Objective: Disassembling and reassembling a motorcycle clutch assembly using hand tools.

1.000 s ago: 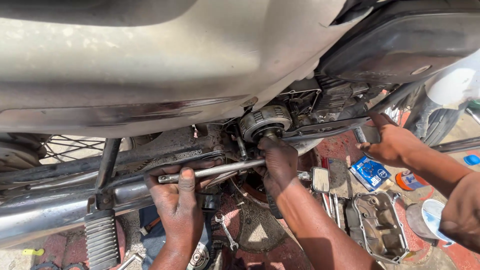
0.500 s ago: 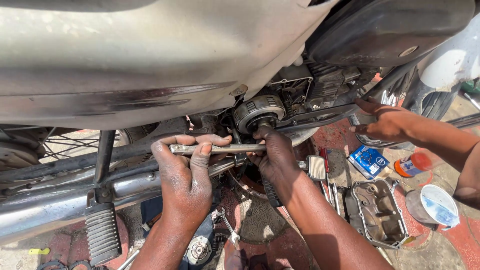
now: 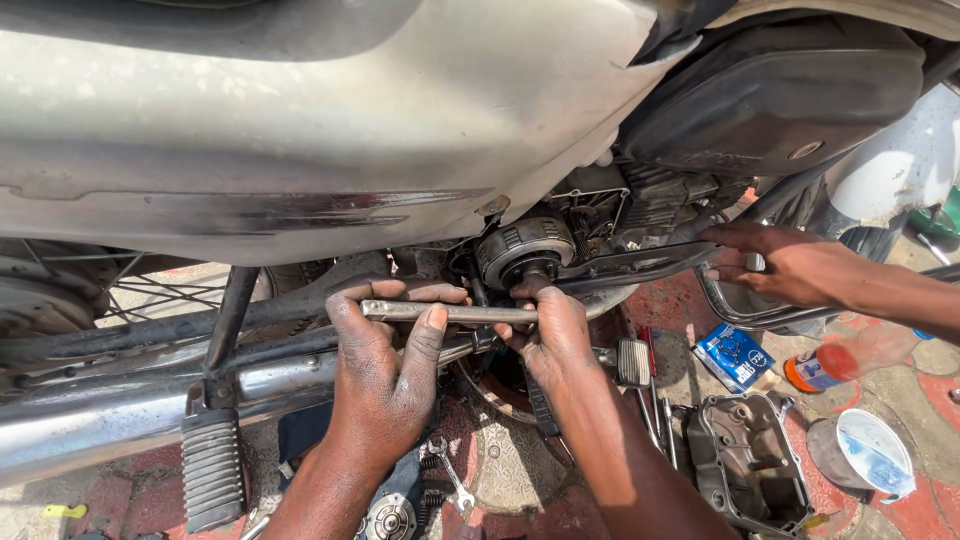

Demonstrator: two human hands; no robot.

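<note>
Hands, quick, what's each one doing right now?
Left hand: closed on the metal wrench handle.
Right hand: gripping the handle's other end below the clutch.

Both hands reach forward, palms away: left hand (image 3: 385, 365) fingers curled closed, right hand (image 3: 548, 335) clenched, forearms converging.

wrench bar (image 3: 450, 313) end hidden behind right hand (image 3: 548, 335), spoked wheel (image 3: 60, 290) cropped

Both forearms are showing bare with no sleeves, gloves, rings or watch, and the left hand (image 3: 385, 375) and right hand (image 3: 552, 335) are wearing only dark greasy grime, smeared thickest over the 2 sets of knuckles and the short, dirt-rimmed fingernails.
</note>
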